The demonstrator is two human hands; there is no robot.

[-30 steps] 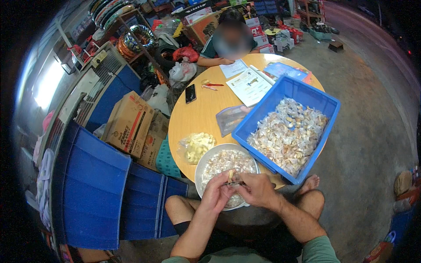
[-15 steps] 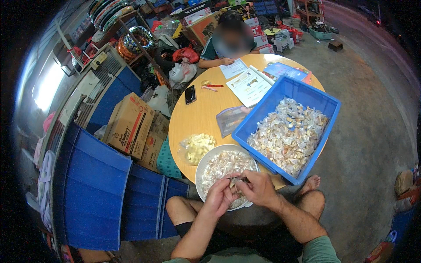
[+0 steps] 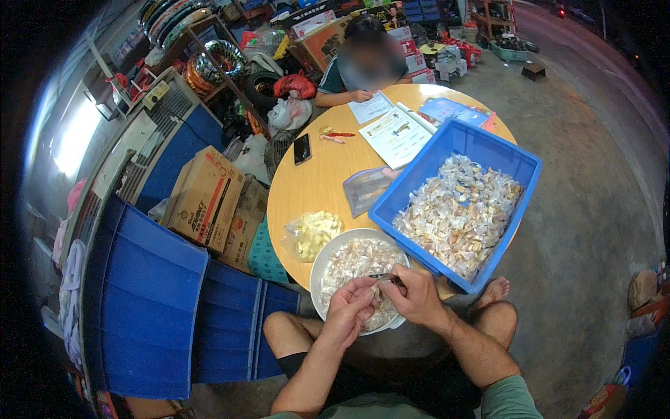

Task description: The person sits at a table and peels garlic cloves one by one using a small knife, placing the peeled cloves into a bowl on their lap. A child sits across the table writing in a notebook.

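Over a white bowl [image 3: 315, 283] full of small clear plastic packets [image 3: 359, 257], my two hands meet nearly fingertip to fingertip. My left hand [image 3: 350, 307] is closed, pinching a small clear packet [image 3: 377, 296] with something pale inside. My right hand [image 3: 419, 297] is closed around a small dark object [image 3: 396, 281] beside that packet; its kind is mostly hidden by the fingers. A clear bag of pale yellow pieces [image 3: 317, 234] lies left of the bowl. To the right, a blue plastic tub [image 3: 412, 174] holds a heap of similar packets [image 3: 464, 213].
On the round wooden table [image 3: 300, 192] lie a phone [image 3: 302, 149], a red pen [image 3: 340, 134], a zip pouch [image 3: 364, 190] and an open book [image 3: 398, 136]. Across it, a person [image 3: 342, 80] leans over a paper [image 3: 371, 108]. Cardboard boxes [image 3: 202, 199] stand at left.
My hands have shifted slightly, with the fingers turning about the small packet, which shows more between them now. The tub, bowl and bag stay where they were.
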